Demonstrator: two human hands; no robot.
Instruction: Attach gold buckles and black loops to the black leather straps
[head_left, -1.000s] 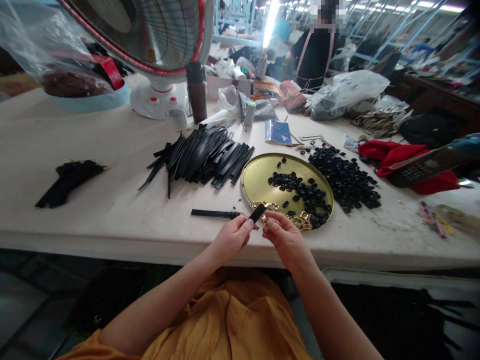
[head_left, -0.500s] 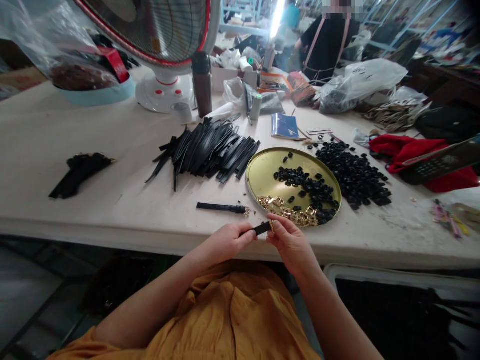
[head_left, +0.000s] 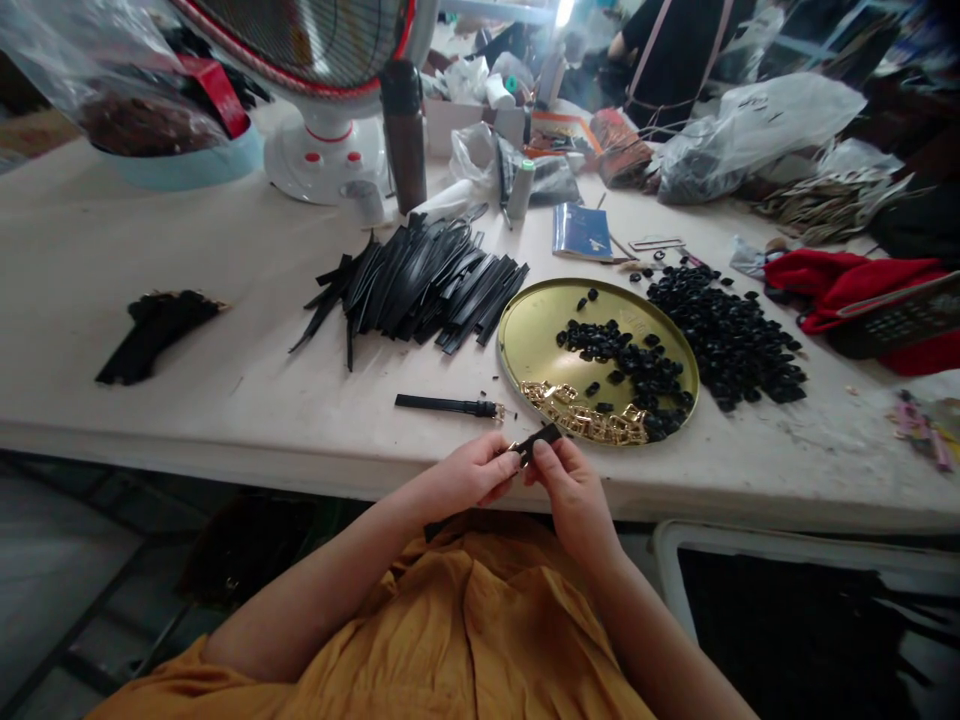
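My left hand and my right hand meet at the table's front edge, both pinched on a short black strap whose tip sticks out above the fingers. A finished black strap with a gold buckle lies on the table just beyond my left hand. A round gold tray holds black loops and a row of gold buckles near my right hand. A fanned pile of black straps lies left of the tray.
A heap of black loops sits right of the tray. A small bundle of black pieces lies at far left. A fan, a dark bottle, plastic bags and red cloth crowd the back. Another person works behind.
The strap in my hands has tilted, and my right fingers have slid along it closer to my left hand. The camera has tipped down a little.
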